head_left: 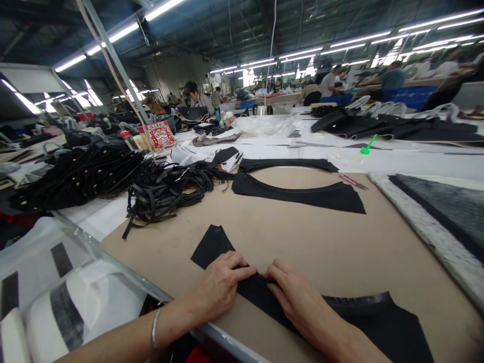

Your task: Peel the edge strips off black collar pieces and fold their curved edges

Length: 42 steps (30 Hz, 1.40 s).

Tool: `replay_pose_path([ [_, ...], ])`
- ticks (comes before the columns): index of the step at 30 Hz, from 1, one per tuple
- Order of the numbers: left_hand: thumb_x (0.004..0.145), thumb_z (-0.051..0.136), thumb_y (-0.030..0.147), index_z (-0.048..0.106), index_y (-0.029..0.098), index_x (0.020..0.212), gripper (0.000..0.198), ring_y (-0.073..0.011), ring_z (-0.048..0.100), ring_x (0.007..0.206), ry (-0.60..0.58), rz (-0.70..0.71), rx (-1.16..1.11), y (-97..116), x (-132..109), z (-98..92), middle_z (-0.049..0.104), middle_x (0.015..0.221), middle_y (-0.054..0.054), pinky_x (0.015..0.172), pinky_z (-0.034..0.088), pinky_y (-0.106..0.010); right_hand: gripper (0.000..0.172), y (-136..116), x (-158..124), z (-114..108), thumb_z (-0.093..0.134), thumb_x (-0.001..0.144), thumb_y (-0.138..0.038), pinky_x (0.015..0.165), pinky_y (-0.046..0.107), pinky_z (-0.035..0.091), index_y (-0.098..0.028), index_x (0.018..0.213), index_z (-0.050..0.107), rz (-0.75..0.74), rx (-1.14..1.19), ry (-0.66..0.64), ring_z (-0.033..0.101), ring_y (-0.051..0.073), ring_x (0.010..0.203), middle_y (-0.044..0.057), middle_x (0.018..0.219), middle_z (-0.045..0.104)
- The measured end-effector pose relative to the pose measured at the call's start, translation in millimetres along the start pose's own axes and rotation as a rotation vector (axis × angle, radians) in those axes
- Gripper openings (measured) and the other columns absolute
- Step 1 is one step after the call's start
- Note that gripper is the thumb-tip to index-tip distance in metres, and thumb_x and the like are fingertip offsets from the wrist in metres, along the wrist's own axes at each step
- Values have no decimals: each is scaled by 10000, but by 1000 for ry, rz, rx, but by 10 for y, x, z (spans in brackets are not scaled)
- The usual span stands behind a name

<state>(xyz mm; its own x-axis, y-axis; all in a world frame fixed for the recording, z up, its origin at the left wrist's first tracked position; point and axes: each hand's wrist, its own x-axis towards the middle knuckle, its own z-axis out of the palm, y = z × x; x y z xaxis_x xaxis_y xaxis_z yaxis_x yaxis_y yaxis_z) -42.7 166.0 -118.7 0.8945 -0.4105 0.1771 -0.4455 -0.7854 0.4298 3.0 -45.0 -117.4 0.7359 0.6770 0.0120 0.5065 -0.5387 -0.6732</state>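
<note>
A long curved black piece, fabric or leather, lies slantwise on the tan work surface, its inner edge turned over in small pleats. My left hand, with a silver bracelet at the wrist, has its fingers closed along that edge. Just to the right, my right hand pinches the same edge with thumb and fingers. The two sets of fingertips nearly meet, and part of the piece is hidden under my hands. Farther back are a similar curved black panel and a narrower black panel.
Black straps lie heaped at the left, beside stacked black pieces. Pink-handled snips lie behind at the right, near a bottle with a green nozzle. A pale slab borders the right side. A person sits farther back.
</note>
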Motion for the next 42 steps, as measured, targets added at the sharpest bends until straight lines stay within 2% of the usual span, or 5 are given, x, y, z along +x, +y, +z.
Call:
replay_pose_path([
  [19,828,465,46,591,307,1241,505,-244,506,1015,-9,65,219,76,-47,49,542,1097,-87,891,456,-432,225,229,-348,-97,373,947,-121,829,347,450,-198,930,583,-90,-50,9,545,201,920,59,961,556],
  [24,834,397,3,611,240,1207,492,-231,486,1117,80,90,133,172,1,160,535,1219,-91,978,421,-421,243,260,-401,-71,367,952,-111,824,368,449,-205,946,591,-117,-105,42,540,211,912,59,953,560],
  [33,894,406,64,502,161,1316,444,-202,521,1099,-23,189,85,333,7,324,612,1182,-75,1008,418,-348,231,261,-423,-36,368,953,-105,823,403,456,-198,929,579,-150,-173,81,534,220,885,60,931,554],
  [37,909,447,122,466,167,1353,447,-199,502,1168,-50,251,170,242,-24,257,598,1256,-75,1086,343,-367,224,249,-449,72,374,941,-84,819,408,462,-192,935,570,-133,-209,93,527,222,879,63,935,550],
  [42,883,484,124,528,255,1307,445,-176,477,1218,-79,317,200,-105,-8,8,634,1222,-17,1160,203,-418,219,25,-313,349,398,918,-61,797,418,478,-179,944,581,-30,-282,155,537,238,873,74,925,556],
])
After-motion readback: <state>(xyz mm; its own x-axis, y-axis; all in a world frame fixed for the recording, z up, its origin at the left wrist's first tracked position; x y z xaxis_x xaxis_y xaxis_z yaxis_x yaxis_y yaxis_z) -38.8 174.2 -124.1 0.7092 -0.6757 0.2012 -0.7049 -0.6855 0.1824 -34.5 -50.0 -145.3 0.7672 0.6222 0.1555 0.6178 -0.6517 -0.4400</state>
